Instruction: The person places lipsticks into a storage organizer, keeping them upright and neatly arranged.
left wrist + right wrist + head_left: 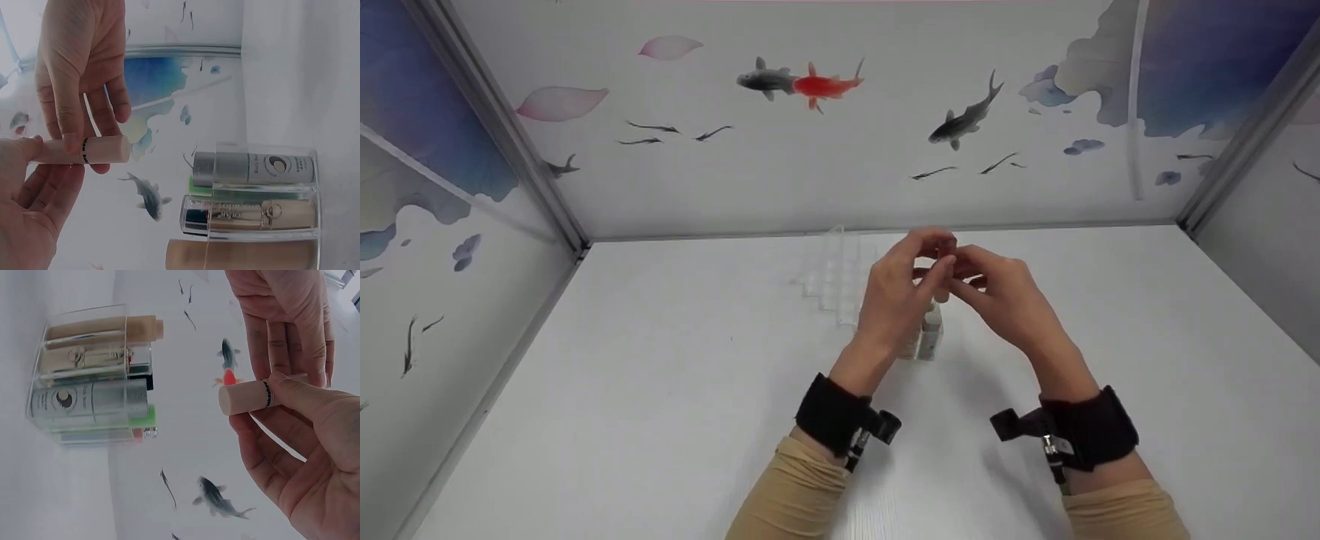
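Both hands meet over the table around one pale pink lipstick tube [243, 398], held upright, with black lettering on a band near its middle. My left hand [891, 289] pinches its upper part; in the left wrist view that hand [28, 208] comes in from the lower left. With thumb and fingers my right hand [1009, 296] grips it close to the lettered band, as the right wrist view shows for this hand [320, 450]. The tube's lower end [119, 149] sticks out below the fingers. Part of its upper end is covered by them.
Just below the hands stands a clear stepped organizer [829, 281]. Its compartments hold a grey bottle [90, 400], a gold-and-clear tube [253, 215] and a beige tube [242, 255]. A white wall [840, 172] with painted fish closes off the table's far side.
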`<state>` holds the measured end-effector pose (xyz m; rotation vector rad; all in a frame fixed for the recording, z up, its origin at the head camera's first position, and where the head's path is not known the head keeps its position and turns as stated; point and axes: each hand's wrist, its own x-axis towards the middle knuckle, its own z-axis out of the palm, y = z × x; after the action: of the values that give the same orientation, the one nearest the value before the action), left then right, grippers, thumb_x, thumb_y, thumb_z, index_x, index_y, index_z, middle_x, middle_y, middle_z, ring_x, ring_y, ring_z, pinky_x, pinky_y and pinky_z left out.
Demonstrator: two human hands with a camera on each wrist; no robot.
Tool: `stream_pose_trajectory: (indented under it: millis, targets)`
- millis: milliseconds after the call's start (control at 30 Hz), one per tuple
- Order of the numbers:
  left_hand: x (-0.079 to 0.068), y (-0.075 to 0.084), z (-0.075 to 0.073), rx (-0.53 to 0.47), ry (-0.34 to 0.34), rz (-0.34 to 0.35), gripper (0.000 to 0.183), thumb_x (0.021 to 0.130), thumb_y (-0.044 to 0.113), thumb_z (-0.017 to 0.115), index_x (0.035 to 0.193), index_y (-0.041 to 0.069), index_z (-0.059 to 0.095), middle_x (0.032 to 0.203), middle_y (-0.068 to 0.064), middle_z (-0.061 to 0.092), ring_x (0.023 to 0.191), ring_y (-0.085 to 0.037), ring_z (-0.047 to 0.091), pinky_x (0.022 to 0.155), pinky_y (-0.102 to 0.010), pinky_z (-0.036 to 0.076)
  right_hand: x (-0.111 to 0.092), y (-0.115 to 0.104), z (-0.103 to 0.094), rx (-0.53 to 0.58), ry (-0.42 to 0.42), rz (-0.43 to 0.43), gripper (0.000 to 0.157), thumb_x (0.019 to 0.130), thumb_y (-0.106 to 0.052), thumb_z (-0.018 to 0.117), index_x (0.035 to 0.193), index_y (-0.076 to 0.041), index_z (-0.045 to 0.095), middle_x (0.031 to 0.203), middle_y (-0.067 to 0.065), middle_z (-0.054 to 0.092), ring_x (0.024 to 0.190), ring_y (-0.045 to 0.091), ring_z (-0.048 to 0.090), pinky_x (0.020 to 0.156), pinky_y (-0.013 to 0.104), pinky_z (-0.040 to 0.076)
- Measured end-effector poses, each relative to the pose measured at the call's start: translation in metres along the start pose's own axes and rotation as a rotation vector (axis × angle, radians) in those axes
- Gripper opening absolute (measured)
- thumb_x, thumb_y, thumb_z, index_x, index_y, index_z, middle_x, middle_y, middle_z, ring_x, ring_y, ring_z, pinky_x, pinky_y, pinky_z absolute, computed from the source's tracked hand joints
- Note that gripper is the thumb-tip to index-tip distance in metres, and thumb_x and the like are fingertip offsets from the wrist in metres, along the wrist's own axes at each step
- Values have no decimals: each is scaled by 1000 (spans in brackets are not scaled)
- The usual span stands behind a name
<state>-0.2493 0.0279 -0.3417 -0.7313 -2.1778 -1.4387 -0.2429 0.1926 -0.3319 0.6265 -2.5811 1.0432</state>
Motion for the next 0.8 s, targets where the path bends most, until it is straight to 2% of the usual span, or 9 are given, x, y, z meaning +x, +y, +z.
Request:
stream_pose_trajectory:
  millis: [267,400,600,800]
  targets:
    - [3,-11,-14,26,35,38,23,97,21,65,118,15,70,115,1,73,110,-10,66,89,-12,53,7,-16,19,-9,171,15,31,95,-12,68,126,-8,64,111,8,74,98,21,72,80,35,57]
    - [3,-16,-15,27,59,40,22,96,18,66,117,15,71,116,1,74,111,-10,67,90,-12,52,9,-18,28,-33,243,-7,31,95,-12,67,125,-9,62,110,9,75,96,21,73,78,36,59]
    - [5,-21,-15,36,87,15,20,94,17,68,114,14,73,113,1,75,107,-9,69,89,-12,53,12,-15,40,-49,285,-16,34,96,-8,66,128,-7,59,113,13,74,96,25,73,77,40,61]
    - [5,-28,-12,81,115,-23,17,94,16,70,110,13,75,109,0,76,104,-9,71,88,-12,53,13,-11,44,-57,281,-13,35,97,-6,63,132,-4,59,121,13,68,102,26,72,80,36,61]
